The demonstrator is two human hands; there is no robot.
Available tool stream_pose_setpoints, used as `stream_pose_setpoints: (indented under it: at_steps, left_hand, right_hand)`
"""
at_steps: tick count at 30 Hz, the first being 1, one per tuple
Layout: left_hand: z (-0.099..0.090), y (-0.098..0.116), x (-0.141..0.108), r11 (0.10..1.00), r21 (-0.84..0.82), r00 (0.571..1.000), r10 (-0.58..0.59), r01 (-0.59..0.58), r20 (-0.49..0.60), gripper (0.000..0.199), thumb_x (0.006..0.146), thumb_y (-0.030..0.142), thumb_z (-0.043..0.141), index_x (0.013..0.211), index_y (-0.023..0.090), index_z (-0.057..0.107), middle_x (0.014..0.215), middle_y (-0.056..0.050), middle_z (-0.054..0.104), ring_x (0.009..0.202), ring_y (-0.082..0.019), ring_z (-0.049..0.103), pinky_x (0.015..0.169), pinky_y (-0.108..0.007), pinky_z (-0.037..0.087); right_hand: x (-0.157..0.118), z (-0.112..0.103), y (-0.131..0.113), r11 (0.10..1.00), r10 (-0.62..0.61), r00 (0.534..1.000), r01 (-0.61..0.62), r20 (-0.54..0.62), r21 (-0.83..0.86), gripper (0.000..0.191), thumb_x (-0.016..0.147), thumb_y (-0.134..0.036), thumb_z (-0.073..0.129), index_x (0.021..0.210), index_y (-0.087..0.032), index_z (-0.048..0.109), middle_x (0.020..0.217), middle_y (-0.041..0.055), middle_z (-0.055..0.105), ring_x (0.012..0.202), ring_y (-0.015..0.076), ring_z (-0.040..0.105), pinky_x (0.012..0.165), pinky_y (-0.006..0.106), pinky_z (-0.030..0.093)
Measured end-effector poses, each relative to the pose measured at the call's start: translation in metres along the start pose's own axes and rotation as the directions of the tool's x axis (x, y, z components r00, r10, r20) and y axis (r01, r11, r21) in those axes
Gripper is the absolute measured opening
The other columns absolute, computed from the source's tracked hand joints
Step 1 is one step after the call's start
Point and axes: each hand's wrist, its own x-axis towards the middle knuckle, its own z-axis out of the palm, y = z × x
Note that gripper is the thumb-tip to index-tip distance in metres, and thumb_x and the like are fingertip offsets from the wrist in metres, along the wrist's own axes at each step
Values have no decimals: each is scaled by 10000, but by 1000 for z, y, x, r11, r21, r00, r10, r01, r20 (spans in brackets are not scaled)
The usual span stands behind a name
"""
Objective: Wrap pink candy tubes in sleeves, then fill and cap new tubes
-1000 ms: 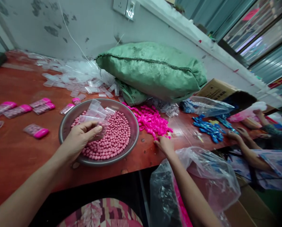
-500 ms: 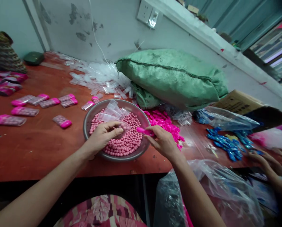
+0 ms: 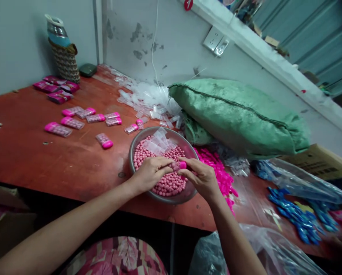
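My left hand [image 3: 150, 174] is closed on a small clear plastic container [image 3: 175, 167] with pink balls inside. Between the thumb and fingers of my right hand [image 3: 202, 177] is a bright pink cap [image 3: 182, 165], set against the container's right end. Whether the cap is fully seated I cannot tell. Both hands are above a metal bowl [image 3: 133, 152] of pink balls [image 3: 169, 185], on which several empty clear containers [image 3: 159, 141] lie. Loose pink caps [image 3: 221, 173] are heaped to the bowl's right, partly behind my right hand.
Filled, pink-capped containers [image 3: 95, 118] lie left of the bowl. Behind it are a pile of clear containers [image 3: 148, 93] and a large green sack [image 3: 239, 114]. Blue wrapped pieces [image 3: 295, 214] lie at right, and a bottle in a woven holder [image 3: 63, 61] stands back left.
My right hand has brought the pink cap leftward against the end of the container in my left hand; before, they were apart. The camera view has swung left.
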Motion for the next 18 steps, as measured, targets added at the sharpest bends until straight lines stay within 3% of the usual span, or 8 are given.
stream_pose_setpoints:
  at_steps: [7, 13, 18]
  left_hand:
    - [-1, 1, 1, 998, 58, 999, 16, -18, 34, 178, 831, 233, 504, 876, 179, 669, 813, -15, 671, 757, -135, 588, 706, -229, 406]
    - [-1, 0, -2, 998, 56, 1000, -20, 20, -10, 166, 817, 198, 521, 879, 174, 673, 818, -22, 674, 757, -135, 596, 708, -230, 422]
    - [0, -2, -5, 998, 48, 999, -26, 28, -30, 172, 800, 209, 550, 908, 176, 680, 878, -34, 694, 805, -142, 619, 736, -231, 443]
  right_hand:
    - [6, -4, -7, 993, -69, 996, 63, -65, -102, 293, 792, -315, 598, 1061, -200, 611, 839, 55, 652, 740, 157, 611, 669, 249, 482]
    - [7, 2, -6, 989, -107, 992, 113, 65, -95, 316, 797, -329, 590, 1091, -210, 591, 767, 27, 625, 666, 134, 594, 604, 217, 473]
    - [-1, 2, -9, 953, -176, 977, 199, 119, -227, 371, 849, -322, 514, 1195, -189, 502, 833, 64, 616, 725, 157, 603, 640, 242, 487]
